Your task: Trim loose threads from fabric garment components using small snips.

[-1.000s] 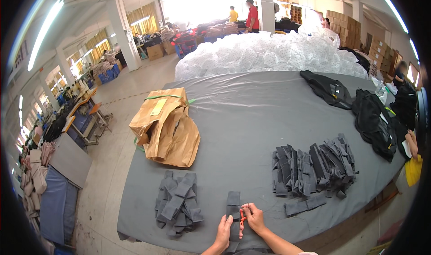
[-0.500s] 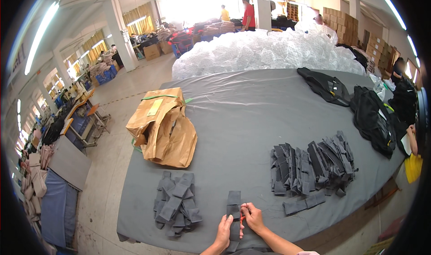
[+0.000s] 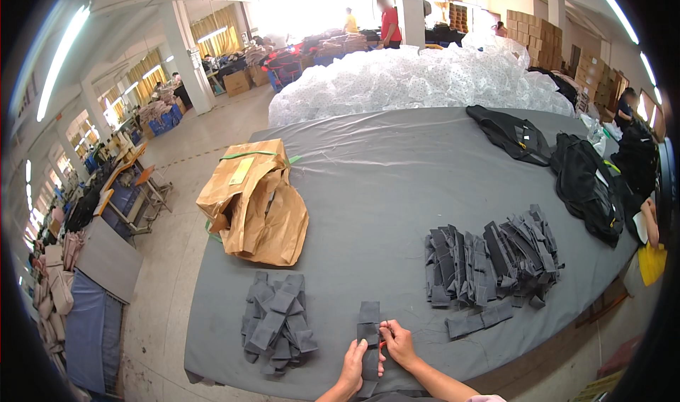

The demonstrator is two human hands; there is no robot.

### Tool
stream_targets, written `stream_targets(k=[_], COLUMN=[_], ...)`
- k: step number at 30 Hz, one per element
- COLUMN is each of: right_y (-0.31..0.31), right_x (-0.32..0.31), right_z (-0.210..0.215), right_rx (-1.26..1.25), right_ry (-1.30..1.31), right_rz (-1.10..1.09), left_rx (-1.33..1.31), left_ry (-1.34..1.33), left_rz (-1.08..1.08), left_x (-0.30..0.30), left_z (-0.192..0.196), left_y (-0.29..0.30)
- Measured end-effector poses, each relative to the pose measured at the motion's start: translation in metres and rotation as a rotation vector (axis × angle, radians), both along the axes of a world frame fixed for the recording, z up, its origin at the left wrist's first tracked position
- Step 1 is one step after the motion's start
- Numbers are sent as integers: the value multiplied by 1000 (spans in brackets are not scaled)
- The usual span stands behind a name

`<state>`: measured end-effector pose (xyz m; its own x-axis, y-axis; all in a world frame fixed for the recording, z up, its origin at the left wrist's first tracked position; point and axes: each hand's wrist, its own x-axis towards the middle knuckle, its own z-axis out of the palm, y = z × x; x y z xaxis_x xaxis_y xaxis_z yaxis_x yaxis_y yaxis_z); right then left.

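Broad grey table (image 3: 397, 189), cloth-covered, spanning most of the view. At its far edge, one big heap of clear plastic bags (image 3: 418, 76). On the table's left part, one crumpled brown paper sack (image 3: 258, 204) with a green strap. At the right edge, two black garments (image 3: 559, 165) lying apart from each other. Right of centre, a large pile of dark grey fabric pieces (image 3: 492, 257), stacked in overlapping rows, too many to count; one loose strip just below it. Left of centre, a smaller pile of the same grey pieces (image 3: 276, 320), fanned out loosely.

Between the two piles, at the near edge: a single narrow grey fabric strip (image 3: 368, 331), dark charcoal, long and flat, lying lengthwise away from the body, with a folded or layered look near its middle.

Left hand (image 3: 354, 363) resting on the strip's near end, fingers curled around its edge, gripping it. Right hand (image 3: 399, 342) pinched closed at the strip's right edge, near the middle, holding a small red-orange tool (image 3: 382, 344); kind of tool too small to tell. Both hands touching the strip, close together.
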<state>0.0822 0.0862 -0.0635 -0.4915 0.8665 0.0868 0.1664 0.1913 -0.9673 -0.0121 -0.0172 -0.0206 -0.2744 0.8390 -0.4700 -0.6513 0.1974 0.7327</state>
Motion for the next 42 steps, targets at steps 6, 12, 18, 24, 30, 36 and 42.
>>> stream_targets(k=[6, 12, 18, 24, 30, 36, 42], right_y=[-2, -1, -3, -2, 0, -2, -1], right_x=[-1, 2, 0, -3, -3, -2, 0], right_z=[-2, -3, -3, 1, -4, -3, -3], right_rx=[-30, 6, 6, -28, 2, 35, 4], right_ry=[26, 1, 32, 44, 50, 38, 40], right_rz=[20, 13, 8, 14, -2, 0, 6], left_rx=[-2, 16, 27, 51, 36, 42, 45], left_ry=[-5, 14, -2, -33, -71, -52, -52], left_rz=[3, 10, 26, 50, 37, 43, 21], left_x=[2, 5, 5, -2, -4, -2, -2], left_z=[5, 9, 13, 0, -3, 0, -3], left_y=[0, 2, 0, -3, -2, -3, -2])
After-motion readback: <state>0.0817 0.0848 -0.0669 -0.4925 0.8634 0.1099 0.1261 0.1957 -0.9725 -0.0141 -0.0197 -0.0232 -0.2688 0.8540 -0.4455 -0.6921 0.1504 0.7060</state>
